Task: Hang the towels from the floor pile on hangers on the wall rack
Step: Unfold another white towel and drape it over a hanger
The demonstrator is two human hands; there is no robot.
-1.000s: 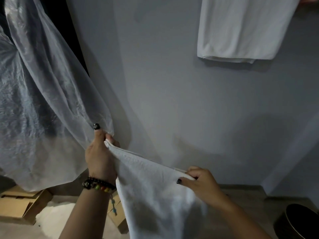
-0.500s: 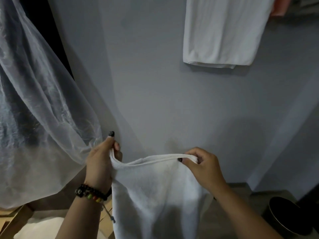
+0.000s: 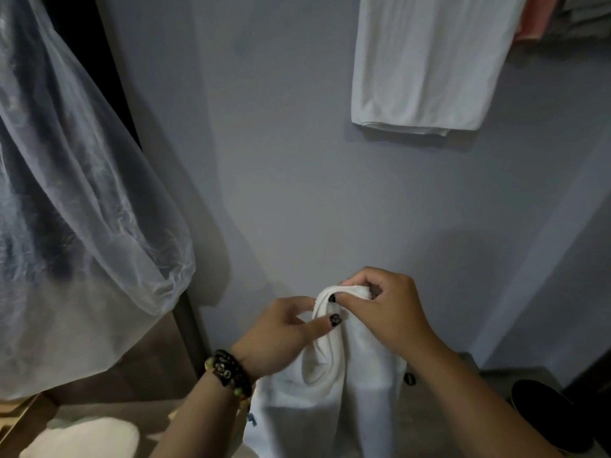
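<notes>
A white towel (image 3: pixel 334 388) hangs folded lengthwise in front of the grey wall, its top edge bunched between both hands. My left hand (image 3: pixel 281 338), with a beaded bracelet on the wrist, pinches the towel's upper left fold. My right hand (image 3: pixel 383 309) pinches the top corners together just above and to the right. Another white towel (image 3: pixel 426 61) hangs flat against the wall at the upper right; its hanger is out of view. A pale heap of towels (image 3: pixel 82 438) lies on the floor at the lower left.
A clear plastic cover (image 3: pixel 72 200) drapes over dark clothing on the left. Pink and grey fabric (image 3: pixel 542 18) hangs at the top right corner. A dark round bin (image 3: pixel 549 414) stands on the floor at the lower right.
My hands have come together, bringing the towel's two top corners to meet so the towel folds in half. The view has shifted left and down slightly.
</notes>
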